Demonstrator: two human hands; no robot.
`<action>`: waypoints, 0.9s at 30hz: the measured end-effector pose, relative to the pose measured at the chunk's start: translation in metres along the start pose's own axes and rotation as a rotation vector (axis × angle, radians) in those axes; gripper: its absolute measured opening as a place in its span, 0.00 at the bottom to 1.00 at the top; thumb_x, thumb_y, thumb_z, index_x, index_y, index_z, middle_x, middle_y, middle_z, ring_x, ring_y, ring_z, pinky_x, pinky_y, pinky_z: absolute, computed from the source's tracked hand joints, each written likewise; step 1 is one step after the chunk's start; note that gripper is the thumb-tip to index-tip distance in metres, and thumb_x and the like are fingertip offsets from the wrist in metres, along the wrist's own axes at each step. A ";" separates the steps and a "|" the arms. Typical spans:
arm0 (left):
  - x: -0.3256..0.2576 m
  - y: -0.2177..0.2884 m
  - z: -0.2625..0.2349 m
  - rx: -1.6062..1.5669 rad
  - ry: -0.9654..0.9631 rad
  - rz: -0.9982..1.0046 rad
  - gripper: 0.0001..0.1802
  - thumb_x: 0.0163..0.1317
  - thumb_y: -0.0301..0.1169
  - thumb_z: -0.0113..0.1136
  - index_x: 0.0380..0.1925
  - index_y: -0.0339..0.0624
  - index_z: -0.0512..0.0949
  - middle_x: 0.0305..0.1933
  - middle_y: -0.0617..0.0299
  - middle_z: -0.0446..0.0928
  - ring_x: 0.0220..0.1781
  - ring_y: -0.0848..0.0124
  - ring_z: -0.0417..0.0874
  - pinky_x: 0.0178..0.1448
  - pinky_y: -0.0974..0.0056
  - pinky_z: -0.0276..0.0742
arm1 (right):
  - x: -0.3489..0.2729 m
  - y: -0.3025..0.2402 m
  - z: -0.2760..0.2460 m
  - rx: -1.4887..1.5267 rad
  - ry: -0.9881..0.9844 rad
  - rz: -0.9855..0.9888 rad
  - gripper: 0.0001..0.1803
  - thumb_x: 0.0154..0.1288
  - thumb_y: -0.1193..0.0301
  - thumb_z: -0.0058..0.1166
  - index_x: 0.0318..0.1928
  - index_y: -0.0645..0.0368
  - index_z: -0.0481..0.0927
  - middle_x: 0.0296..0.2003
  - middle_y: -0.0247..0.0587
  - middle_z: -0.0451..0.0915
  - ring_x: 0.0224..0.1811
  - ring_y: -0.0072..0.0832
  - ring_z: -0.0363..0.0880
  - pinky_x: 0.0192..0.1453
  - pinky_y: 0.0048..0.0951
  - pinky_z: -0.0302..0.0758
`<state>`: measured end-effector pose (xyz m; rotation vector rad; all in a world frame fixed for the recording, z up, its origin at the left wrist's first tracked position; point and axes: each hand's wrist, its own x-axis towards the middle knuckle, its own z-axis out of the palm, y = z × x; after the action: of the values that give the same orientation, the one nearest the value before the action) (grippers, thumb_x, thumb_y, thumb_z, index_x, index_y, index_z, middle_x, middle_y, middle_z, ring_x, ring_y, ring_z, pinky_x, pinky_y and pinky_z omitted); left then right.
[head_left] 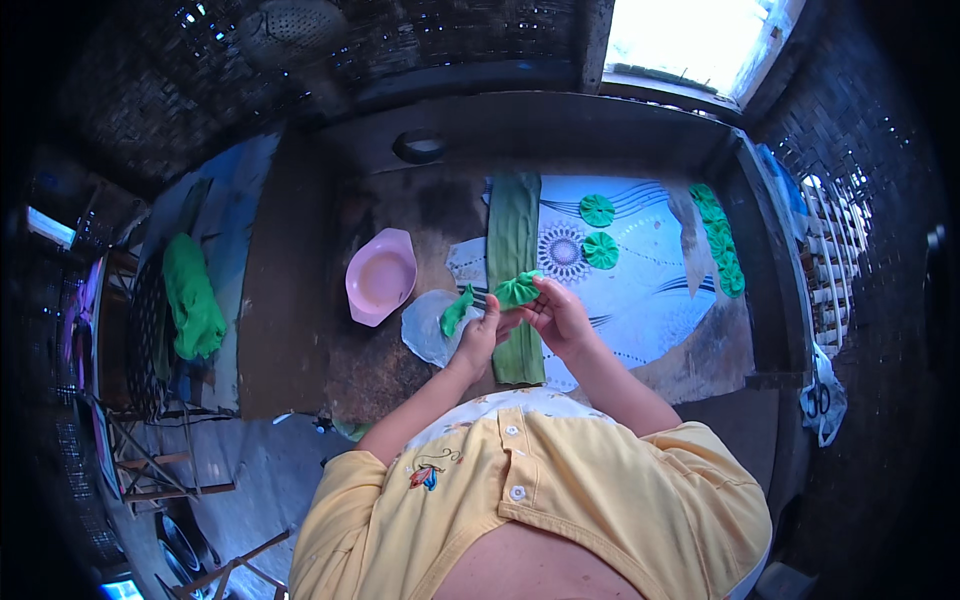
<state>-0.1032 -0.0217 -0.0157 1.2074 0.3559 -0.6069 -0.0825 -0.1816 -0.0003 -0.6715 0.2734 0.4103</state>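
Note:
Between my two hands is a gathered green fabric rosette (pixel 517 291), held above a long dark-green cloth strip (pixel 515 220). My left hand (pixel 483 338) grips its lower left side, the fingers partly hidden under it. My right hand (pixel 557 316) pinches its right edge. Just left of my left hand, a loose green fabric piece (pixel 457 311) lies over a round whitish translucent sheet (pixel 424 327). Two finished-looking round rosettes, one above (pixel 597 210) and one below (pixel 601 250), lie on the patterned white sheet (pixel 640 310) beyond my right hand.
A pink bowl (pixel 382 276) stands on the left of the wooden table (pixel 375 365). Several joined green rosettes (pixel 717 240) lie by the right raised edge. A dark ring (pixel 418 147) rests at the back. Green cloth (pixel 194 300) lies far left; scissors (pixel 818 398) hang at right.

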 end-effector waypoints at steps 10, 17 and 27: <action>0.001 0.011 0.000 -0.500 -0.004 0.236 0.11 0.64 0.30 0.54 0.46 0.42 0.74 0.44 0.63 0.79 0.47 0.73 0.79 0.53 0.66 0.73 | -0.011 0.016 0.008 -0.220 -0.037 -0.093 0.11 0.67 0.68 0.48 0.43 0.63 0.74 0.39 0.38 0.79 0.38 0.24 0.80 0.41 0.25 0.80; -0.004 0.013 0.000 -0.573 -0.100 0.213 0.13 0.65 0.33 0.53 0.47 0.42 0.74 0.44 0.62 0.79 0.47 0.72 0.79 0.53 0.65 0.74 | -0.012 0.017 -0.002 -0.817 0.053 -0.460 0.13 0.66 0.66 0.51 0.39 0.65 0.79 0.33 0.34 0.76 0.34 0.20 0.77 0.33 0.21 0.76; -0.014 0.019 -0.001 -0.427 -0.200 0.130 0.12 0.64 0.35 0.55 0.44 0.42 0.75 0.43 0.63 0.79 0.46 0.73 0.80 0.51 0.64 0.75 | -0.003 -0.005 0.000 -0.211 -0.005 0.103 0.15 0.64 0.65 0.54 0.45 0.61 0.78 0.40 0.37 0.79 0.43 0.22 0.76 0.50 0.24 0.70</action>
<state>-0.1028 -0.0127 0.0062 0.7468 0.2206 -0.5021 -0.0828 -0.1863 0.0036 -0.8652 0.2626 0.5443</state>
